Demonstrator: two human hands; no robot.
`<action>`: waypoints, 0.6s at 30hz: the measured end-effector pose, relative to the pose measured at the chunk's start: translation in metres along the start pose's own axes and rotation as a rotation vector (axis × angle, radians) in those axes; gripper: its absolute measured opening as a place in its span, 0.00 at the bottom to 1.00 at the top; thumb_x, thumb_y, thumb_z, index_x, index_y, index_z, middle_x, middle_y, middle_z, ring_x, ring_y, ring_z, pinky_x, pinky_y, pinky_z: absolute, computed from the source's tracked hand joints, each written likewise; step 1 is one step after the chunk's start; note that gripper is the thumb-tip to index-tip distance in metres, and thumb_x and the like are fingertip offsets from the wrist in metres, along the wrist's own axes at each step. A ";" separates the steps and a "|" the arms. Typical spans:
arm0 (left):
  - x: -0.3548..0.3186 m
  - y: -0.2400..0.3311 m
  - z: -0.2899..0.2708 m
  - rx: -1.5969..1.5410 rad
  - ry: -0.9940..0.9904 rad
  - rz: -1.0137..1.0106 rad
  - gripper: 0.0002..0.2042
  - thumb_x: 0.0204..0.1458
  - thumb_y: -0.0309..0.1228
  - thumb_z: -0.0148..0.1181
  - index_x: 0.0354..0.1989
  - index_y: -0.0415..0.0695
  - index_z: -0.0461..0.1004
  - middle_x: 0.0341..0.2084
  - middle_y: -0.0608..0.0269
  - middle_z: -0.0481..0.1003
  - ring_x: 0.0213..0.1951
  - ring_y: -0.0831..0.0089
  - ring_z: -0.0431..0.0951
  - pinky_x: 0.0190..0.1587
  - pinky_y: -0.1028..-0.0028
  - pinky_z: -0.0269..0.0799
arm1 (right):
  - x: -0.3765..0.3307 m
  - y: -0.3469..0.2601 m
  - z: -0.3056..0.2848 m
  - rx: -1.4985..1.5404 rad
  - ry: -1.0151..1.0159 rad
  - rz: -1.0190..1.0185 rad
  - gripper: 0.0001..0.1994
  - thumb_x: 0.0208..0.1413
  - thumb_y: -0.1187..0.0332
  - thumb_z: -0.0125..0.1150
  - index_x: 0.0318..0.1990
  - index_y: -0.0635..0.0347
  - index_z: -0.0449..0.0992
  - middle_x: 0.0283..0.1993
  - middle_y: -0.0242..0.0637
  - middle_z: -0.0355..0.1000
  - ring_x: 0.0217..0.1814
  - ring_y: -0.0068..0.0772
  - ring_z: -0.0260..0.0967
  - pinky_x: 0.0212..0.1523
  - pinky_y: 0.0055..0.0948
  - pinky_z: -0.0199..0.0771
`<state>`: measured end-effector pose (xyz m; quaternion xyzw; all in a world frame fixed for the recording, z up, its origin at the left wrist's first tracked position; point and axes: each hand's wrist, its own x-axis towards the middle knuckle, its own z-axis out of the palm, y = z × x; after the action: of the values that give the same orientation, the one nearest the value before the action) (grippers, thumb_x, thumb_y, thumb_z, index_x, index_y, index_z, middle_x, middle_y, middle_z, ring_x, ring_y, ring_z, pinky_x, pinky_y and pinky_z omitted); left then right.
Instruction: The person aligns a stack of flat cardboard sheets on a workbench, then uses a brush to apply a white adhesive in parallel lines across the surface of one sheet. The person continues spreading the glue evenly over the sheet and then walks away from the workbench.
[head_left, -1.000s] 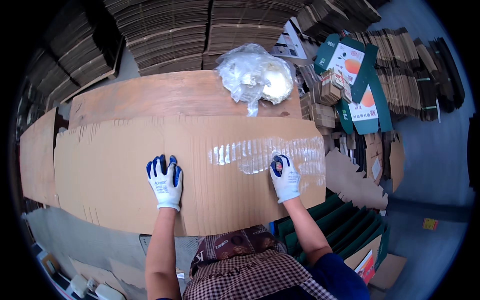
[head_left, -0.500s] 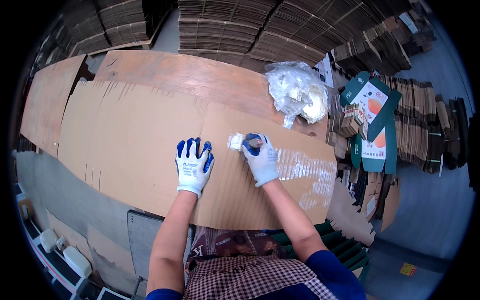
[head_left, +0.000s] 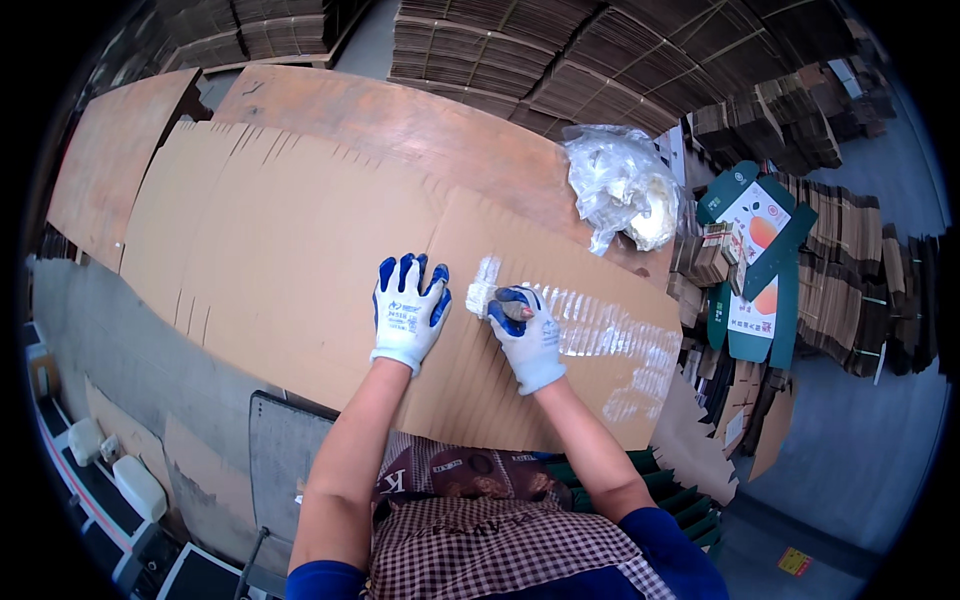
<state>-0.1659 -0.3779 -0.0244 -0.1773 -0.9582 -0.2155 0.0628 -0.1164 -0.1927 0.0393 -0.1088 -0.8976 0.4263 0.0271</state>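
Observation:
A large sheet of brown cardboard lies across the wooden table, with slits along its far edge. My left hand, in a white glove with blue-coated fingers, rests flat on the sheet, fingers spread. To its right, my right hand, gloved the same way, is closed round the stubby handle of a brush. The brush's white end touches the cardboard; my fingers hide much of the handle. Wet-looking white streaks of what looks like glue cover the sheet's right part.
Crumpled clear plastic with something whitish inside sits at the wooden table's far right. Beyond stand bundled cardboard stacks. Green-and-white printed cartons lie at the right. A dark grey panel stands below the sheet's near edge.
My right hand has drawn the brush nearer to me over the cardboard, leaving a fresh white streak beyond it. My left hand stays flat on the sheet. The whole view has shifted slightly.

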 end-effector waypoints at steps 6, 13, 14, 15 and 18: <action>0.000 0.002 -0.001 0.015 0.008 0.006 0.17 0.54 0.39 0.61 0.52 0.52 0.79 0.58 0.52 0.70 0.63 0.52 0.65 0.68 0.50 0.54 | -0.031 0.003 0.007 0.063 -0.061 0.060 0.16 0.54 0.63 0.69 0.47 0.58 0.76 0.49 0.45 0.74 0.49 0.51 0.76 0.49 0.40 0.76; 0.000 0.002 -0.001 0.014 0.000 -0.007 0.17 0.54 0.39 0.61 0.52 0.52 0.79 0.59 0.52 0.70 0.63 0.52 0.65 0.68 0.50 0.53 | -0.061 -0.010 0.007 0.020 -0.085 -0.016 0.16 0.54 0.64 0.70 0.48 0.56 0.76 0.47 0.43 0.75 0.45 0.50 0.78 0.46 0.39 0.78; -0.001 0.002 -0.001 0.017 0.005 -0.002 0.17 0.54 0.39 0.61 0.52 0.52 0.79 0.59 0.52 0.70 0.63 0.52 0.65 0.68 0.50 0.53 | -0.065 -0.007 0.010 0.027 -0.110 -0.002 0.16 0.54 0.64 0.70 0.48 0.56 0.76 0.47 0.43 0.75 0.45 0.50 0.78 0.46 0.40 0.78; -0.002 0.002 0.001 0.021 0.011 0.003 0.17 0.54 0.39 0.61 0.53 0.52 0.79 0.59 0.52 0.70 0.63 0.52 0.65 0.68 0.50 0.53 | -0.067 -0.004 0.009 -0.024 -0.096 -0.043 0.16 0.54 0.64 0.70 0.48 0.56 0.76 0.47 0.43 0.75 0.45 0.50 0.77 0.45 0.40 0.78; -0.005 0.000 0.001 0.029 0.013 0.000 0.17 0.54 0.39 0.61 0.52 0.52 0.79 0.58 0.52 0.70 0.63 0.52 0.64 0.68 0.50 0.53 | -0.075 -0.020 0.002 0.050 -0.073 -0.043 0.16 0.54 0.65 0.70 0.48 0.57 0.76 0.48 0.42 0.75 0.45 0.50 0.78 0.45 0.39 0.78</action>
<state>-0.1615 -0.3788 -0.0267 -0.1749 -0.9608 -0.2028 0.0716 -0.0469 -0.2233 0.0570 -0.0732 -0.8891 0.4517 0.0063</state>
